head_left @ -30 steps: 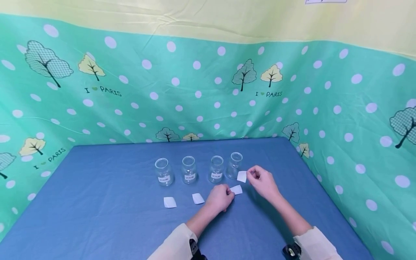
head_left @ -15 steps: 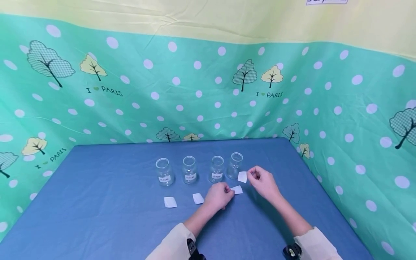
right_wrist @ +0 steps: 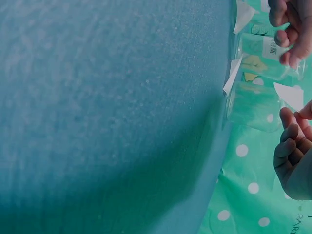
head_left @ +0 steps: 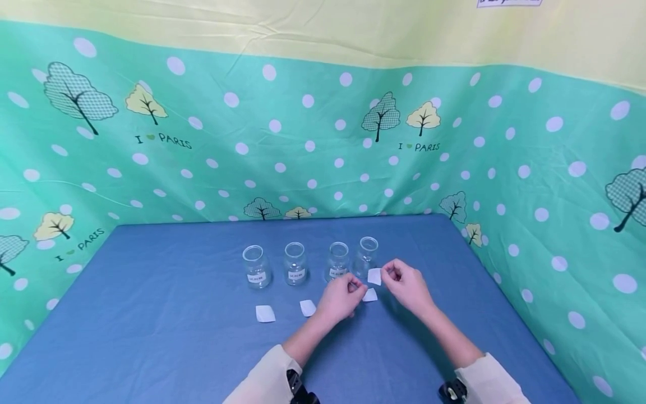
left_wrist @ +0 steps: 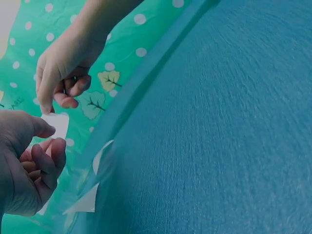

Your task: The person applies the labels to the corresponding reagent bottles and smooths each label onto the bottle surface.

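My right hand (head_left: 409, 287) pinches a small white paper label (head_left: 374, 276) by its edge, in front of the rightmost glass jar (head_left: 364, 261). In the left wrist view the right hand (left_wrist: 68, 66) reaches down from above, fingertips on the label's edge. My left hand (head_left: 340, 298) is close by on the left, thumb (left_wrist: 46, 129) and fingers parted with nothing between them. Its fingertips come near the held label and partly cover a paper piece (head_left: 370, 295) on the table. Behind that hand stands another jar (head_left: 337, 255) bearing a printed label, its lower part partly hidden.
Two more jars with printed labels, the left one (head_left: 255, 264) and the middle one (head_left: 295, 261), stand upright in the row. Two white paper pieces, one at left (head_left: 264, 313) and one beside my left wrist (head_left: 307, 307), lie on the blue tablecloth (head_left: 166, 314). A patterned curtain (head_left: 303, 146) encloses the table.
My left hand has risen slightly and shifted toward the held label, its thumb and fingers moving apart. The right hand keeps its pinch on the label, which has moved slightly left.
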Action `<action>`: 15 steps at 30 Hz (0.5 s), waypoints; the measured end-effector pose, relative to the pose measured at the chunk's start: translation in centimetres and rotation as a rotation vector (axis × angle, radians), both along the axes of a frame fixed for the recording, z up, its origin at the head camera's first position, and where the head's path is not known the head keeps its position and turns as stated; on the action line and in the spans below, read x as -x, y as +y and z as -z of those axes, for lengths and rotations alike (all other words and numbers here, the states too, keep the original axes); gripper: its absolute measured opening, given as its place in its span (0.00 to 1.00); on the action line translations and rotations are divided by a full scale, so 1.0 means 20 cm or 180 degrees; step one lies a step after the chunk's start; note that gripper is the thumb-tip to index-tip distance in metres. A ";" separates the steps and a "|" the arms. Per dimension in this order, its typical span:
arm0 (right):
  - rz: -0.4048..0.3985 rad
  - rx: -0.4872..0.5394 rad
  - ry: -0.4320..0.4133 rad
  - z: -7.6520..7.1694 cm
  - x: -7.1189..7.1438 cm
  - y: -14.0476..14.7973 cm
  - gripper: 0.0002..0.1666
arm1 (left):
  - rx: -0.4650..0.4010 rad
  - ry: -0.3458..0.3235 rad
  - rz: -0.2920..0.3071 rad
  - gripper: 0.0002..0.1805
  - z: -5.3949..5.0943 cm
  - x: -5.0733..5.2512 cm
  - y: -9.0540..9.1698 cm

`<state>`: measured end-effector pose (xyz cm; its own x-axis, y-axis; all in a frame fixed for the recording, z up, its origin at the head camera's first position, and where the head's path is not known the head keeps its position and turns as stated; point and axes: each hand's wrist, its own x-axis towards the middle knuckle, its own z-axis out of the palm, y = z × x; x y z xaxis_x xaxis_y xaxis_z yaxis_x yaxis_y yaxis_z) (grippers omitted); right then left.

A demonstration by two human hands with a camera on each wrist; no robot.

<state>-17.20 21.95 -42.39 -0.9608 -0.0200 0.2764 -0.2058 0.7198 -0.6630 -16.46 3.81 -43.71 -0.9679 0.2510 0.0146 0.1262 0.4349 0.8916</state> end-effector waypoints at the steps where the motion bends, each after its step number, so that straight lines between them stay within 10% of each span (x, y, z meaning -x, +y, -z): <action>1: -0.0005 -0.0018 0.0030 0.00 0.00 0.00 0.04 | -0.0072 0.0001 -0.0008 0.08 0.00 0.00 0.00; 15: -0.0392 -0.0192 0.0461 0.00 -0.03 -0.03 0.04 | -0.0779 -0.0133 -0.0064 0.11 0.00 0.01 0.01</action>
